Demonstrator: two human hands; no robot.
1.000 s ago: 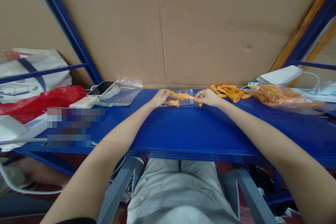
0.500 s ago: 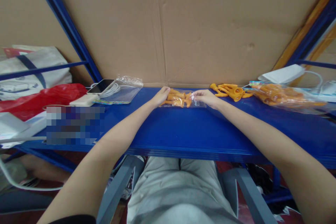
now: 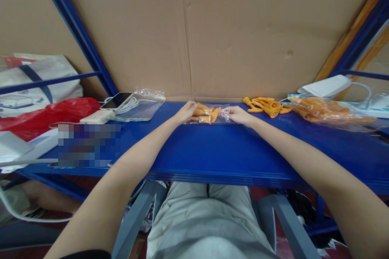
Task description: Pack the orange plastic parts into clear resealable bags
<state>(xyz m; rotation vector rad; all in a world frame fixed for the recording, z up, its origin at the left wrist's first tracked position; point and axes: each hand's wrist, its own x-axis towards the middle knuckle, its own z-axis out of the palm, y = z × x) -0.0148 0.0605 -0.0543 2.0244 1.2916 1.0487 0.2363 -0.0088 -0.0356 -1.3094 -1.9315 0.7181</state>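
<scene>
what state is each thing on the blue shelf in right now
small clear bag: lying flat, orange pieces inside, held at both ends
orange pieces in the bag: bunched at the left end
left hand: pinching the bag's left end
right hand: pinching the bag's right end
loose orange pieces: heaped, unbagged
large bag of orange pieces: filled, lying on its side
phone: face up, screen dark
stack of empty clear bags: lying flat

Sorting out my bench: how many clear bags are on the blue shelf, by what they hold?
Small clear bag of orange parts, held between left hand and right hand: 1
Large clear bag of orange parts: 1
Clear bags without orange parts, stacked: 1 stack
Total: 3
</scene>
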